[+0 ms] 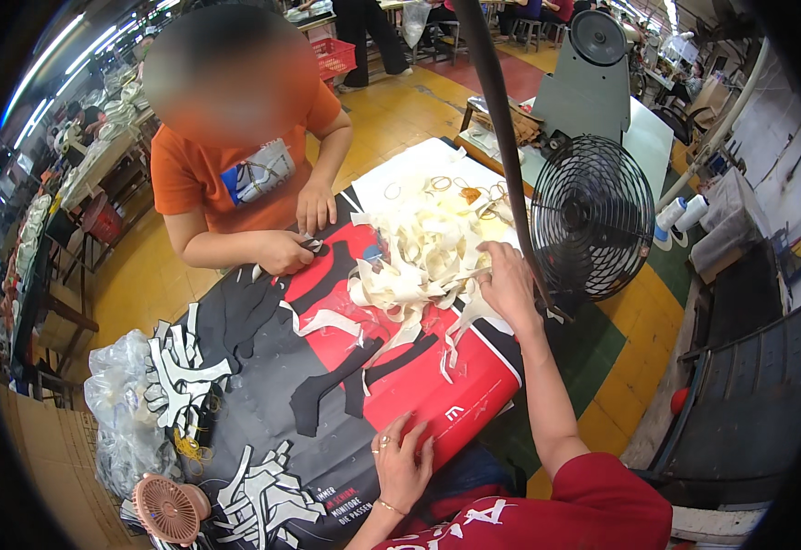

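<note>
My left hand (pixel 403 463) rests at the near edge of the red and black sheet (pixel 419 394), fingers spread, with nothing in it. My right hand (pixel 509 286) reaches to the right side of a heap of cream fabric strips (pixel 428 229). Its fingers are apart and touch the heap's edge. Between my hands and the heap lie dark curved fabric pieces (pixel 327 390) and a few loose pale strips (pixel 327 321). Across the table, a person in an orange shirt (pixel 263 197) holds a small dark piece with both hands near the sheet.
Black-and-white cut pieces lie in bunches (pixel 258 495) at the left, near a clear plastic bag (pixel 126 394) and a small pink fan (pixel 170 509). A black caged fan (pixel 593 217) stands close beyond my right forearm. A dark pole (pixel 501 110) crosses beside the heap.
</note>
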Demonstrator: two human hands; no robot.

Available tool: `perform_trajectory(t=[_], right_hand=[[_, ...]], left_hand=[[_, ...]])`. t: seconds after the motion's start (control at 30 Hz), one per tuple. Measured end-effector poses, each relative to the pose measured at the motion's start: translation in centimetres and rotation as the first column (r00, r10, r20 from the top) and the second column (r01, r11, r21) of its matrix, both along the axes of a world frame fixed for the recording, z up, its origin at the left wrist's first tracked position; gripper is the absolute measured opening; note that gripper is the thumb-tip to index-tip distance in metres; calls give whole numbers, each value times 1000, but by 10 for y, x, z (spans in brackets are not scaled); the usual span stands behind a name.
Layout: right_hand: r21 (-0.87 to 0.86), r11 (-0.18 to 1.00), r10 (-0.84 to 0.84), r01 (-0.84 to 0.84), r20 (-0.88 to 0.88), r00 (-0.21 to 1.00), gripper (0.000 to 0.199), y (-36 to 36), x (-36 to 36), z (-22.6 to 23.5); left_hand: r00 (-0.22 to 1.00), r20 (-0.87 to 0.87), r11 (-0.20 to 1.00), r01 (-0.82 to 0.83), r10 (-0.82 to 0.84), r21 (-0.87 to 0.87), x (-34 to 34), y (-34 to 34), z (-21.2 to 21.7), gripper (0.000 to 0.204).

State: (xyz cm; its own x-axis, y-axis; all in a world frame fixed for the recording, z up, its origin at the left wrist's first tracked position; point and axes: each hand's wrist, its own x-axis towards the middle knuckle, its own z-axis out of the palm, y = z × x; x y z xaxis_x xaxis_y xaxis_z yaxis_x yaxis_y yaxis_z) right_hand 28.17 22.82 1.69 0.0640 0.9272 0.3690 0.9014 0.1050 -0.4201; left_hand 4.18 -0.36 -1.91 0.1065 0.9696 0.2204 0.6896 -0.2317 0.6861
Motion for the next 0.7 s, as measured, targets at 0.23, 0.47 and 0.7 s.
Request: perform_trajectory(t=[0.23, 0.47, 0.7], right_hand=[[-72, 997, -3, 5, 26, 1000, 16, -12, -7, 8], [40, 972, 228, -230, -371, 900, 12, -67, -24, 20], [262, 963, 268, -66, -889, 372, 6, -90, -6, 23]], left_hand=[[998, -19, 998, 52, -53, -25, -9, 4, 10, 35], [971, -153, 943, 219, -185, 250, 18, 114, 27, 57], [919, -370, 973, 195, -138, 121, 15, 223, 10, 40]])
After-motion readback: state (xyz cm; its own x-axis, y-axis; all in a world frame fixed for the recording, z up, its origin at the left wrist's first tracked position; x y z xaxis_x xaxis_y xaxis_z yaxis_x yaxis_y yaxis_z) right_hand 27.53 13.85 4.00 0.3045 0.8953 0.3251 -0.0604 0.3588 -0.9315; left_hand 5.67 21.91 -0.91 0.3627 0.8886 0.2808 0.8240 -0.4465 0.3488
